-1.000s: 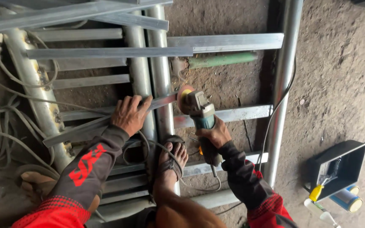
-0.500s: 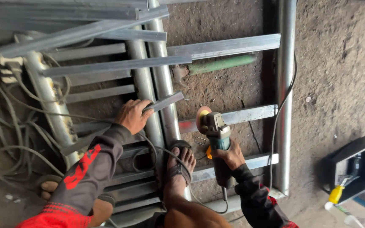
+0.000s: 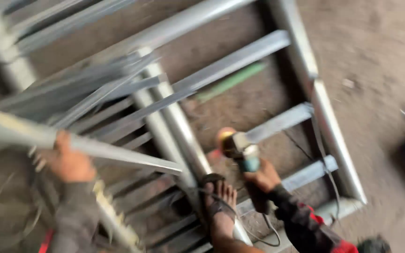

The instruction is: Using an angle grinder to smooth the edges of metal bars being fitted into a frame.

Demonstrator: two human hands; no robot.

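Left fingers: curled around a long grey metal strip (image 3: 113,152); detail is lost to blur.
Left hand (image 3: 69,161): raised at the left, the strip held slanting over the frame.
Right fingers: wrapped tight around the body of an angle grinder (image 3: 240,150).
Right hand (image 3: 261,177): kept low at centre, grinder disc pointed up-left, just beside a crossbar (image 3: 282,122).
Foot (image 3: 219,199): sandalled, planted on a central tube.
Metal frame (image 3: 333,140): laid flat on the dirt floor.
Cable (image 3: 322,154): draped over the frame's right rail.
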